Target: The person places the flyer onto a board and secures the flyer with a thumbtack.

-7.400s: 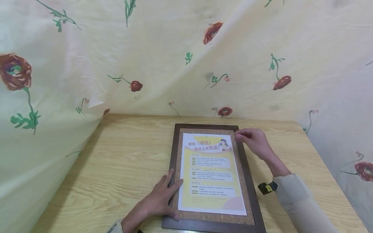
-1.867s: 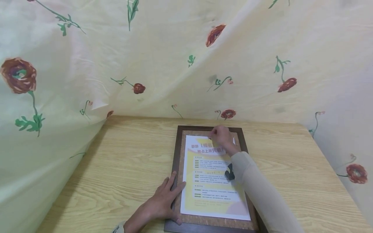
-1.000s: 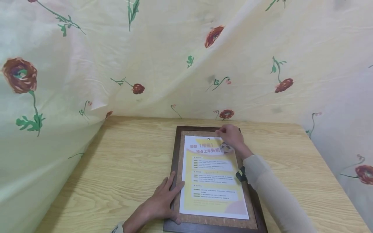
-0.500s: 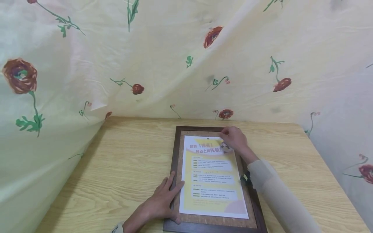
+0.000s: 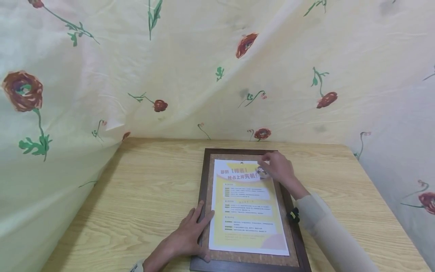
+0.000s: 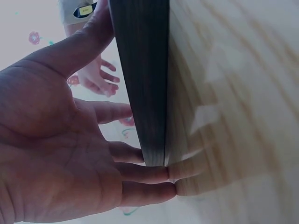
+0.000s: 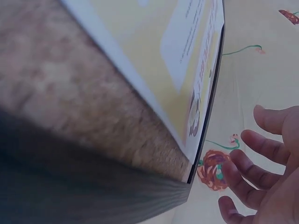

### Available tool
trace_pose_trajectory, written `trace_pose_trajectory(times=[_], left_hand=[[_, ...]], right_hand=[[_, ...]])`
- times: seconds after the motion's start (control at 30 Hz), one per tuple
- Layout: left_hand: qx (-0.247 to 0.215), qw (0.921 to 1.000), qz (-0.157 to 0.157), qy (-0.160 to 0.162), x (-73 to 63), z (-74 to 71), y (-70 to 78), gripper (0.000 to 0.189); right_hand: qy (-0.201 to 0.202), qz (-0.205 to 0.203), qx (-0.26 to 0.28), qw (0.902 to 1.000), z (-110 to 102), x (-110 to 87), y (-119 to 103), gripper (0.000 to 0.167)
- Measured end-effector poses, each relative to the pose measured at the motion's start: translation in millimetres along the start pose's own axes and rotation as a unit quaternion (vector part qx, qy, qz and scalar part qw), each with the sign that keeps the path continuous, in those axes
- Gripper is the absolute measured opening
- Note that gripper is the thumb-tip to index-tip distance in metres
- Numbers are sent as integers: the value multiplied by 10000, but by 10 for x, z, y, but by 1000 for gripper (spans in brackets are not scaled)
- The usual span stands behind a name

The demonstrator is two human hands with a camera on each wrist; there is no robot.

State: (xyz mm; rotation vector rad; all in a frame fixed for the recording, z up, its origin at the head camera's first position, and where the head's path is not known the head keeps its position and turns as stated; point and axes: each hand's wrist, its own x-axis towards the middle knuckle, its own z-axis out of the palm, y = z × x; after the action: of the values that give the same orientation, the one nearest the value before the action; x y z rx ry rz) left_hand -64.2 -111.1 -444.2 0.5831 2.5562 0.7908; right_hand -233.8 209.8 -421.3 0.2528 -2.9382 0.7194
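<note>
A corkboard in a dark brown wooden frame lies flat on the table. On it is a printed yellow-and-white poster, with a small pin at its top middle. My left hand rests along the lower left of the frame, thumb and fingers spread. In the left wrist view its fingertips touch the frame's side and the tabletop. Over the poster's upper right corner hovers my right hand. The right wrist view shows its fingers loosely bent, apart from the board and holding nothing.
The light wood-grain table extends on both sides of the board. A cream curtain printed with red flowers hangs behind and at both sides. A dark strap device sits at my right wrist.
My right hand was at the frame's right edge earlier, then at the pin on the poster's top. Since then it has drawn away to the right. My left hand has stayed on the frame.
</note>
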Motion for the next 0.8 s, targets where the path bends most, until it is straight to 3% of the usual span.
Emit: trace_pose_trajectory(times=[0.27,0.57,0.8], left_hand=[[-14,10000,-14,1,-5,-6,-3,125],[-62,9999,65,48,-20,-5,-6,126],[-65,9999,100,60,-22,2,-8,125]], right_hand=[[27,80,-145,9999,-17,-91,65,34],[388,-299,-373,9981,-35,-222,154,32],[442,-198,-456,9978,-51,-290,305,37]])
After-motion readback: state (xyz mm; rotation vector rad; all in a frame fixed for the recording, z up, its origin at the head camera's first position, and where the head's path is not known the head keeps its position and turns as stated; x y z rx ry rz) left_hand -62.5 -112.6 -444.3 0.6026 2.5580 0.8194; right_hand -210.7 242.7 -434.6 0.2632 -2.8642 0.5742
